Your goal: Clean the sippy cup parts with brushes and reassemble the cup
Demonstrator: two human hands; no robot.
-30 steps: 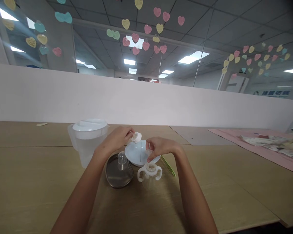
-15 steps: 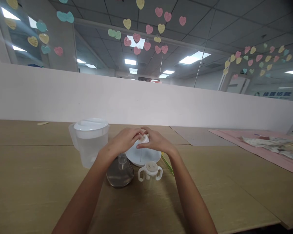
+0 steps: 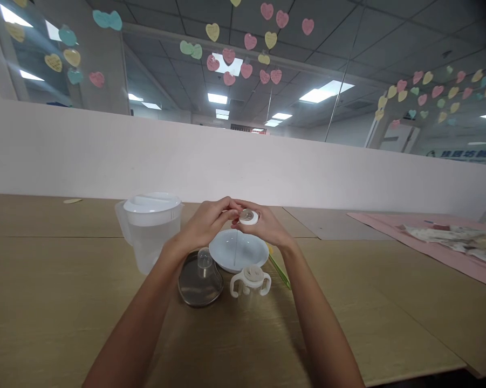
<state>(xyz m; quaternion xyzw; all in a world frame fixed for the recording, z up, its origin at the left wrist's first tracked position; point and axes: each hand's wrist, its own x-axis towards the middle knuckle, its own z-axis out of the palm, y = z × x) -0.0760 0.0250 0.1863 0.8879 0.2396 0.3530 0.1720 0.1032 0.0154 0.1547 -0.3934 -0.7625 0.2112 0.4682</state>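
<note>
I see both hands raised over the round white plastic bowl (image 3: 238, 251). Left hand (image 3: 204, 223) & right hand (image 3: 262, 226) meet, fingertips pinching a small round white cap (image 3: 248, 216) w/ thin straw hanging down. White two-handled cup (image 3: 250, 281) sits just in front of bowl.

One second back the hands were apart — the left hand (image 3: 204, 223) alone pinched the small white cap (image 3: 248, 216) at the far rim of the white bowl (image 3: 238, 251), while the right hand (image 3: 262, 226) gripped a thin straw (image 3: 235, 249) low over the handled cup (image 3: 250, 280). Half a second back both hands had met on the cap, just above the bowl. Now the joined hands stand higher — the cap is raised clear of the bowl, fingers of both closed on it, the straw hanging straight down from it into the bowl.
</note>
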